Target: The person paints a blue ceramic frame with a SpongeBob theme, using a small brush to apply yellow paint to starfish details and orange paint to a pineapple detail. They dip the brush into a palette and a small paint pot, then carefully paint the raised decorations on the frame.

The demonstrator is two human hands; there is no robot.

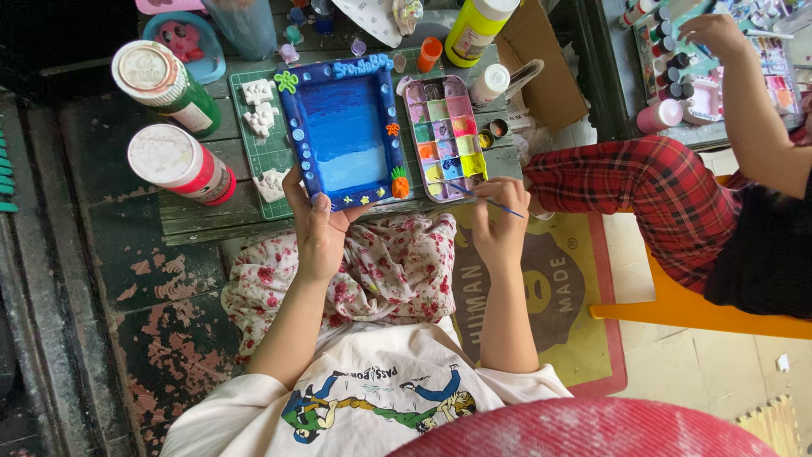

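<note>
Two hands busy: left hand fingers clamp blue frame bottom edge, looks stiff, light; right hand fingertips pinch thin paintbrush.

Two big paint bottles, an orange stool and a yellow mat lie nearby.

Soft, even daylight fills the view; the pale floor tiles right of the blue painted frame are the brightest part, while the dark worn floor left of the frame sinks into dimness, and the corner above it is near black; shadows are faint and short; a mild sheen lies on the frame's wet blue paint; focus is sharp around the frame; lines bow slightly toward the edges.
</note>
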